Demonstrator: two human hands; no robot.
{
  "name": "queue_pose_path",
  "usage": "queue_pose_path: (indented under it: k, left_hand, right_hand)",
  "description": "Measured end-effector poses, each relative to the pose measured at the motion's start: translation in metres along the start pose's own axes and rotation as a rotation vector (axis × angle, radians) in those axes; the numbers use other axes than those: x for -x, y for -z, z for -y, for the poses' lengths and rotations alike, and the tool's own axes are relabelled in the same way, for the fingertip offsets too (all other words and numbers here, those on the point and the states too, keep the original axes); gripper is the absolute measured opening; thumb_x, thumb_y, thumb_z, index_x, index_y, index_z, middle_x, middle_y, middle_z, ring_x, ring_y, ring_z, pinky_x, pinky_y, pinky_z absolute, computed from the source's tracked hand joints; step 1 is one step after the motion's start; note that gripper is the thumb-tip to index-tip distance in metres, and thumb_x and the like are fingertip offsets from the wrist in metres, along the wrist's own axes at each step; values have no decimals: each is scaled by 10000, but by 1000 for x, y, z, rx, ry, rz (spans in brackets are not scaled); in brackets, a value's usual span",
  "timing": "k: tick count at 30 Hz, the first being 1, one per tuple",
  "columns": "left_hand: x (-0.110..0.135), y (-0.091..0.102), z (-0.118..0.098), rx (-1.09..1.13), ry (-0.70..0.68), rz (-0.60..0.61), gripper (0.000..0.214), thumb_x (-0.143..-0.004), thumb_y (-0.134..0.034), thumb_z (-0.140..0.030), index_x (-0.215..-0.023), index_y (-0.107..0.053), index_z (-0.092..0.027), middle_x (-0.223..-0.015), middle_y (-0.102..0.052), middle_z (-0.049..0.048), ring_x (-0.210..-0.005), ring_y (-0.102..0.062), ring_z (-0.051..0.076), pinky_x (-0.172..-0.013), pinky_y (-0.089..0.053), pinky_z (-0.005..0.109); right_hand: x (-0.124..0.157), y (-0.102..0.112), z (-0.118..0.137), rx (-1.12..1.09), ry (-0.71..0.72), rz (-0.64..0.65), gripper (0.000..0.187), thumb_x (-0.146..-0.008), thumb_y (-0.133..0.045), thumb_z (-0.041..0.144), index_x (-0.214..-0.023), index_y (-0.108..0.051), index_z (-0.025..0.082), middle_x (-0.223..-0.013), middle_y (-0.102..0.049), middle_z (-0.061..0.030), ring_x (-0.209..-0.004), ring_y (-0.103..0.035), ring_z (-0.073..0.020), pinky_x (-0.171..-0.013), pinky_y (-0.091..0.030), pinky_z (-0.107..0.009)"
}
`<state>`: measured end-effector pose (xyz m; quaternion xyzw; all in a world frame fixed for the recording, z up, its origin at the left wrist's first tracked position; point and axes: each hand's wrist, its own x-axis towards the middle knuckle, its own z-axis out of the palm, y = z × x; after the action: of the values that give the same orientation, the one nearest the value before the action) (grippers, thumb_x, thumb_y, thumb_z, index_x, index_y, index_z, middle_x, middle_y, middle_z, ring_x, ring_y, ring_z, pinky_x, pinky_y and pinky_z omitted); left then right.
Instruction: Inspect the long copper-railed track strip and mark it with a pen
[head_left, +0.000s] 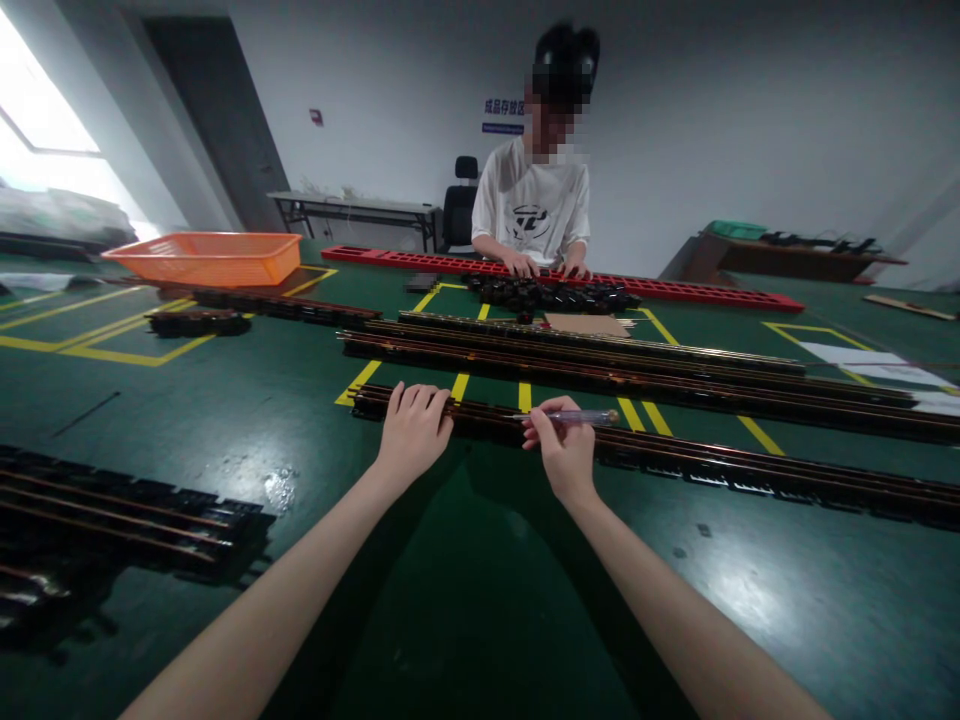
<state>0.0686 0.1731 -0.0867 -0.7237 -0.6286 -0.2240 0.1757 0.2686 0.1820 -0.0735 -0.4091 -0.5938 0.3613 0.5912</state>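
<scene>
In the head view my left hand [415,425] lies over the near end of a long black strip with copper-coloured rods [675,452], its fingers curled across the strip. My right hand [564,445] grips a small screwdriver [595,417] with a clear, purplish handle. The screwdriver's thin shaft points left, over the strip between my two hands; whether its tip touches the strip I cannot tell. Just beyond, several similar long strips with rods [540,372] lie roughly parallel.
Opposite, a co-worker [534,205] has both hands by a pile of black parts [555,295] near a red slotted rail [712,290]. An orange basket [217,260] stands at back left. More rodded strips [112,505] lie front left. White papers [874,362] lie at right on the green table [465,600].
</scene>
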Motion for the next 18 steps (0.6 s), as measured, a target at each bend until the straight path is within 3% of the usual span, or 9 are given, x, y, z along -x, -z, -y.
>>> queue_pose_path:
  k: [6, 18]
  left_hand:
    - [0, 2, -1, 3, 12, 20, 304, -885, -417, -235, -1104, -610, -148, -1109, -641, 96, -1091, -544, 261, -1076, -308, 487]
    - [0, 2, 0, 3, 4, 23, 301, -885, -415, -243, -1112, -602, -177, -1114, -642, 89, -1093, -547, 259, -1079, -309, 488]
  right_hand:
    - [0, 1, 0, -10, -16, -40, 147, -803, -595, 304, -769, -537, 175, -615, -613, 12, -495, -596, -107, -420, -527, -212]
    - [-1, 2, -1, -26, 15, 33, 155, -805, -609, 318, -775, -533, 187, -643, -606, 12, -514, -593, -106, -429, -528, -215]
